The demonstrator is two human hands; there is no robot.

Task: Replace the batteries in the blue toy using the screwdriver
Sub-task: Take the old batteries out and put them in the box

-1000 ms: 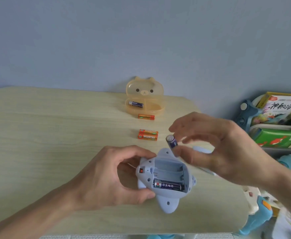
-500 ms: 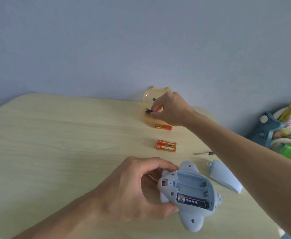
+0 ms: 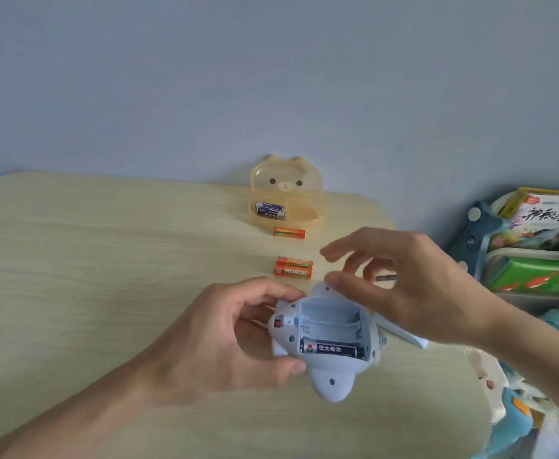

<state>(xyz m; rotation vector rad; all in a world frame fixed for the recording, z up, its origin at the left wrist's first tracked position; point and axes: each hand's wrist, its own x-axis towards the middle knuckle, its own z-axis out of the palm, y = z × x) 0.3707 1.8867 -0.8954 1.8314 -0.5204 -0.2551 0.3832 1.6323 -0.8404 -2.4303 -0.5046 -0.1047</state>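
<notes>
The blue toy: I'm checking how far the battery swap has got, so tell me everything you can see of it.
The blue toy is pale blue moulded plastic, rounded, with stubby fins. It lies underside up on the wooden table, its battery bay open with the cover off. One dark blue battery sits in the nearest slot; the slots behind it are empty. A small red switch sits beside the bay. The left hand grips its left side, and the right hand hovers over its far edge, thumb at the rim.

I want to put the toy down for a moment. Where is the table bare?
The table's whole left side, left of the orange batteries and bear box, is bare. The near edge below the blue toy is bare too. Crowded: the middle strip and under the right hand.
</notes>
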